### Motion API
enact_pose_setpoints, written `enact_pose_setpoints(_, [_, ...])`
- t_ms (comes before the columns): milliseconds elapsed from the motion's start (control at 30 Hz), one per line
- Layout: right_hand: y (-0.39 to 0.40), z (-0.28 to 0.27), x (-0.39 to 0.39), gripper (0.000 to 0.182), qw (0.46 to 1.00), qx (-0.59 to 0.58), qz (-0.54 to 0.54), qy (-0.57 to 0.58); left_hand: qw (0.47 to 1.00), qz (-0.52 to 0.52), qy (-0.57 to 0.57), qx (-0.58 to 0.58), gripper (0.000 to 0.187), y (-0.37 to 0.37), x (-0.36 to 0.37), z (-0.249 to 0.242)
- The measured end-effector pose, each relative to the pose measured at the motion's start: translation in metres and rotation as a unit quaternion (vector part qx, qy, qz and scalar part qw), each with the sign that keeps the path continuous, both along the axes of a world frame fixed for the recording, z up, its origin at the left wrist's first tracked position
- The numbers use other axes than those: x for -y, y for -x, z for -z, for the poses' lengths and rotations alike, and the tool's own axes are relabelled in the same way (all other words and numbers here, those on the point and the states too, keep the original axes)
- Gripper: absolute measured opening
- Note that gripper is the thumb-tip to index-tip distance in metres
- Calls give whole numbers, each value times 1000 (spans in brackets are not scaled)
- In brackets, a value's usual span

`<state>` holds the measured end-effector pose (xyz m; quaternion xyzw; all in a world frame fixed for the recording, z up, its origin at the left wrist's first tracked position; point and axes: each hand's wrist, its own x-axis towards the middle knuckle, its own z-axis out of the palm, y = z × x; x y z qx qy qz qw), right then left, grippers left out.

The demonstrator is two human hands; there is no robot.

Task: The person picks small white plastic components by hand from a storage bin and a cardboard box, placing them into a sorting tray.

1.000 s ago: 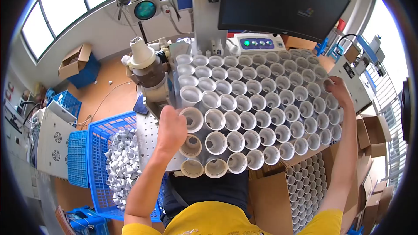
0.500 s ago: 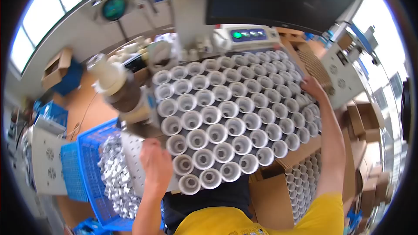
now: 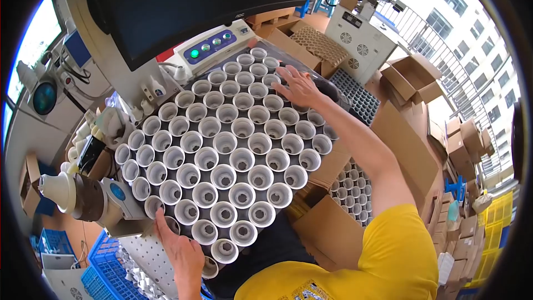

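Note:
A dark tray [image 3: 242, 177] carries many rows of white, round, cup-shaped parts [image 3: 225, 143], openings facing up. My left hand [image 3: 182, 251] is at the tray's near left edge, with fingers stretched out and touching or very close to the outermost cups. At the far right side, my right hand [image 3: 300, 85] lies palm down over the edge cups with its fingers spread. Some cups under both hands are hidden. Neither hand holds anything that I can see.
A machine head with a cream nozzle [image 3: 58, 191] stands left of the tray. Behind are a monitor [image 3: 205, 8] and a control box with lit buttons [image 3: 214, 44]. A blue basket [image 3: 102, 261] is lower left. An open carton [image 3: 333, 228] holding more cups sits at right.
The view has swung right. The tray now appears rotated and further left. My right hand's fingers have spread over the edge cups, and my left hand has gone from curled to stretched out.

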<state>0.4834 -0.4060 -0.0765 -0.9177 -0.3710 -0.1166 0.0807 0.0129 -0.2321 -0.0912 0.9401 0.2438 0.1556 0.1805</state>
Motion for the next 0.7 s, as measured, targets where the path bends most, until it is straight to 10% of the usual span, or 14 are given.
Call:
enact_pose_setpoints(167, [-44,-30,1,62,971,-191,-143,31,999,15,-21,-21,26,0,0,-3])
enact_pose_setpoints(300, [-7,-60,-53,63,994,-62,-40,-81,997,11,-80,-18,22,-3,-3,8])
enact_pose_setpoints(433, [14,10,-98,67,999,2,-46,8,997,34,-65,-13,23,-3,-2,-1])
enact_pose_setpoints(567, [44,-62,-128,62,980,-60,48,181,997,51,-41,39,21,2,-6,-2])
enact_pose_setpoints(700, [132,-91,-210,60,956,-144,-254,20,994,75,-15,80,16,18,-14,-13])
